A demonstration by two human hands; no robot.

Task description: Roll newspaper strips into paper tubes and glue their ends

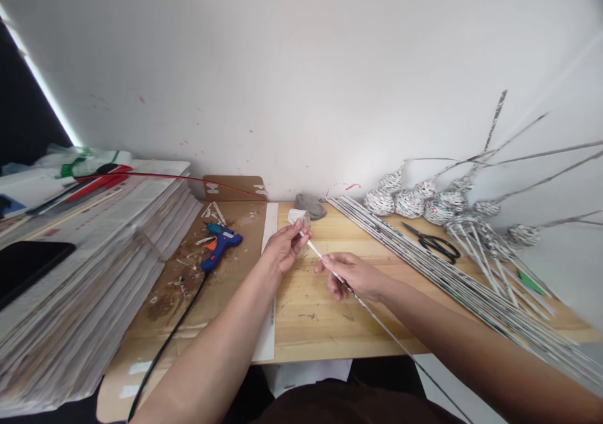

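A small white paper piece (294, 215) is pinched by the left hand (285, 248), thumb and fingers closed on it at the upper end of a long rolled paper stick (383, 326). Whether piece and stick are joined cannot be told. The stick is gripped farther down by the right hand (351, 276), its thumb and forefinger brought together on it. Both hands are held above the bare wooden surface (320, 330), and the stick is slanted past the front edge, its lower end cut off by the view.

To the left, a blue glue gun (219, 251) is laid on a stained cardboard sheet (249, 254), with paper scraps scattered near it. Farther left, a black phone (32, 270) is rested on a tall stack of newspapers (94, 330). A grey cloth (311, 207) is placed just beyond the left hand, near the wall (301, 85).

On the right, a bundle of paper sticks (424, 279) is spread diagonally. Behind it, black-handled scissors (437, 246) are set down near several woven paper shapes (379, 201), from which long stems are extended.
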